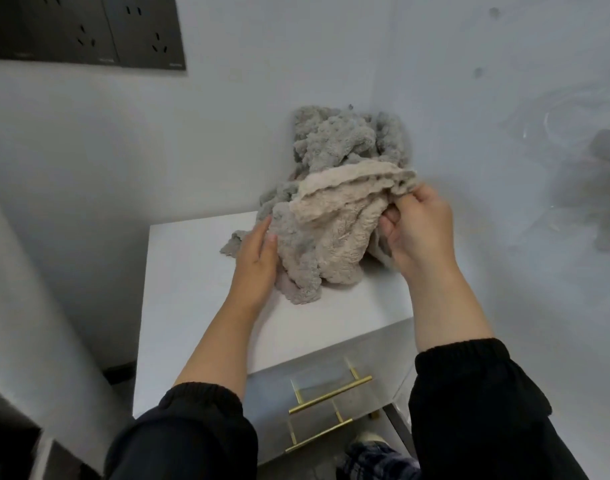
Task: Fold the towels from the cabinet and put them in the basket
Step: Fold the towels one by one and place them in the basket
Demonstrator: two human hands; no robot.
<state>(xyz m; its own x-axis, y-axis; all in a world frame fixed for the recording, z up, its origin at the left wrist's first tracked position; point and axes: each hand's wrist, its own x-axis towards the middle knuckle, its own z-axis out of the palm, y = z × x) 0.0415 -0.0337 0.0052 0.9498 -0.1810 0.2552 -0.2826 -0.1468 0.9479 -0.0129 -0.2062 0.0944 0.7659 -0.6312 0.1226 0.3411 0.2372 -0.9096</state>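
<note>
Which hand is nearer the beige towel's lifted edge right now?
Right. The right hand pinches the beige towel's lifted edge at its right end; the left hand rests lower, on the left side of the towel pile.

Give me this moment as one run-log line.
stage: towels crumpled, unfolded | left hand: flat against towel pile | right hand: pinches beige towel edge | place: white cabinet top | basket: not in view

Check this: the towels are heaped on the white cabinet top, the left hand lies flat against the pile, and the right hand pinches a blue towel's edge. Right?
No. The head view shows the right hand pinching the edge of a beige towel, not blue. The rest holds: left hand flat against the pile on the white cabinet top.
</note>
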